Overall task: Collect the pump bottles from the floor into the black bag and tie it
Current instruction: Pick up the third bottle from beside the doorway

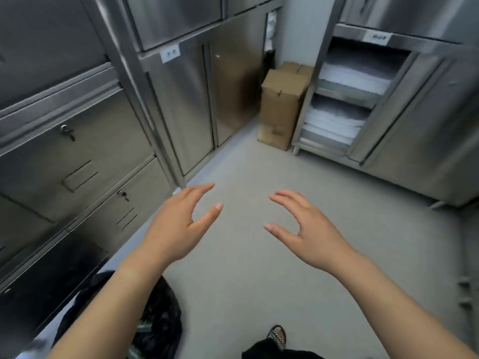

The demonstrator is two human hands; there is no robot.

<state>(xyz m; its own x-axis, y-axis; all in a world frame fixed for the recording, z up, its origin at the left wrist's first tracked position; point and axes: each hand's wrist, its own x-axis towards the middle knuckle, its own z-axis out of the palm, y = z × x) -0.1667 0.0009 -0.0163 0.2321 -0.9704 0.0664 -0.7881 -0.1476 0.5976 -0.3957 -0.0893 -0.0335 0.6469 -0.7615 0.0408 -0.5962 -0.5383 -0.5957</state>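
Observation:
My left hand [178,224] and my right hand [305,229] are stretched out in front of me over the grey floor, both with fingers spread and nothing in them. The black bag [160,320] lies on the floor at the lower left, partly hidden under my left forearm. Something greenish and shiny shows at its mouth, too blurred to identify. No pump bottles show on the bare floor ahead.
Steel cabinets [77,156] line the left side and the back. A brown cardboard box [281,107] stands in the far corner. An open steel shelf unit [347,99] with folded white linen is on the right. My sandalled foot [278,335] shows at the bottom.

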